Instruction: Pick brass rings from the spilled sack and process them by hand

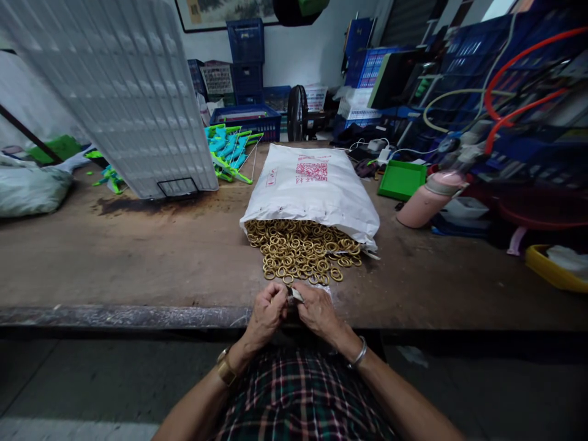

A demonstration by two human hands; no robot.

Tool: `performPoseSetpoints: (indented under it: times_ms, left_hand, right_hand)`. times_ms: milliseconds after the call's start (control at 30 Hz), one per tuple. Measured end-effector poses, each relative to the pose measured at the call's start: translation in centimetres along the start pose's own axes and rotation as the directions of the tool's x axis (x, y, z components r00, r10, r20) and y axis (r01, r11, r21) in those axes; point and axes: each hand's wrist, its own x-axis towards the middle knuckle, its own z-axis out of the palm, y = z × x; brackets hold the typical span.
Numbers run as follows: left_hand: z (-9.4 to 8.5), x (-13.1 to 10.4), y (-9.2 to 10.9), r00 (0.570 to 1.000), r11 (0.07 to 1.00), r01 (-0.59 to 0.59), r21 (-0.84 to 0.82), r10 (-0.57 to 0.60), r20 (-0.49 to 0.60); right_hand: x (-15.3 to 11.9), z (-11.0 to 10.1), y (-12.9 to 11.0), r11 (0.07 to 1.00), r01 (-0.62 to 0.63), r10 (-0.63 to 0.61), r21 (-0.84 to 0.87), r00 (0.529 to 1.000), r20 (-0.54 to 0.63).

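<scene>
While both hands met at the near edge of the workbench, the left hand (266, 313) and the right hand (316, 311) pinched a small pale piece (294, 295) between their fingertips, the fingers curled in close around it. The piece looked whitish and thin, but it was too small and too covered by the fingers to tell its shape. It sat directly between the two hands, touching both, just nearer than the heap of rings.

That pile of brass-coloured rings (301, 250) lay just beyond the knuckles, dull gold, all alike, spilling from the open mouth of a white sack (312, 187) with red print that lay flat on the bench, mouth toward the person. A gold watch (225, 366) showed on the left wrist and a silver bangle (359, 354) on the right.

The wooden bench (138, 257) was brown, worn and stained dark in places. To the right stood a green tray (401, 180) and a pink flask (429, 199) lying on its side; to the left leaned a white slatted panel (133, 92), with turquoise and green clips (227, 150) behind it. Blue crates (245, 55) were stacked along the back wall.
</scene>
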Motion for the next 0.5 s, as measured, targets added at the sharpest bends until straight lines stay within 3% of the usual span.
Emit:
performPoseSetpoints:
  times_ms: [167, 300, 400, 500]
  left_hand:
    - [-0.4, 0.0, -0.7, 0.995, 0.991, -0.098, 0.092, 0.099, 0.000]
    - [-0.1, -1.4, 0.2, 0.992, 0.982, -0.126, 0.143, 0.122, 0.040]
    - [0.3, -2.9, 1.7, 0.974, 0.993, -0.052, 0.108, 0.027, 0.226]
    - [0.1, -3.8, 2.4, 0.895, 0.982, 0.129, 0.139, -0.176, 0.410]
  right_hand:
    - [0.2, -0.1, -0.2, 0.998, -0.034, 0.038, -0.056, 0.996, 0.075]
    - [0.3, 0.1, 0.4, 0.987, -0.113, 0.125, -0.113, 0.987, 0.101]
    - [0.1, -0.2, 1.5, 0.968, -0.199, 0.207, -0.153, 0.978, 0.039]
    - [-0.4, -1.0, 3.3, 0.947, -0.292, 0.282, -0.136, 0.955, -0.088]
